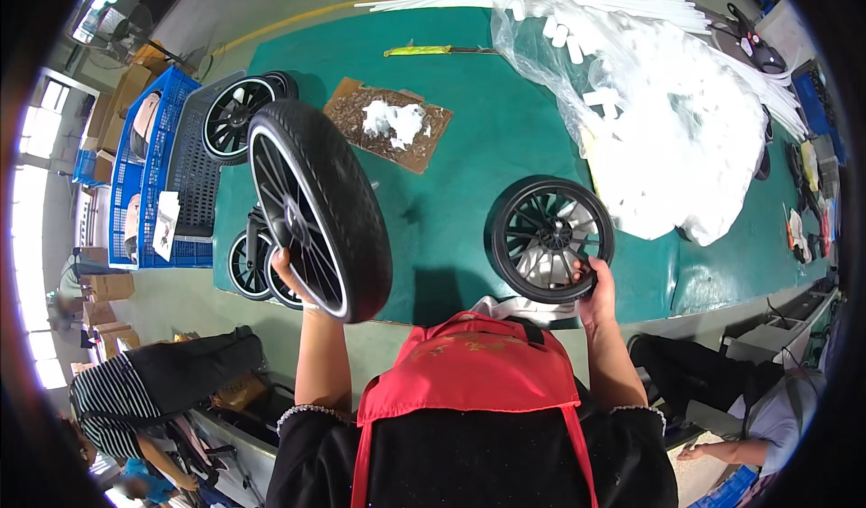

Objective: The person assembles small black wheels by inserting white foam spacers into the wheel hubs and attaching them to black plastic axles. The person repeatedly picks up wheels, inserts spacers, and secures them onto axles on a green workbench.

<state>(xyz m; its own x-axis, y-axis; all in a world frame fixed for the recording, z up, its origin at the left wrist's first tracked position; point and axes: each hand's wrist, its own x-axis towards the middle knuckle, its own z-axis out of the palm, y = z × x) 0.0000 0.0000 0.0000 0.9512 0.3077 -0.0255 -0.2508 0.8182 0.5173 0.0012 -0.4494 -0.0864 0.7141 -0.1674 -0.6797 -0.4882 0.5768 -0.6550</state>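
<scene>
L hand [290, 279] grips blk white-rimmed spoked wheel [348, 210]; R hand [595, 293] holds all-blk spoked wheel [553, 235], green tabletop [446, 210] below.

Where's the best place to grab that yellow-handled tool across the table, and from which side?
Probably the yellow handle, from the near side. The tool lies flat and crosswise on the green table, that thicker end left and uncovered; its thin end points right beside the clear plastic bag. Your right hand would first have to release its wheel.
</scene>
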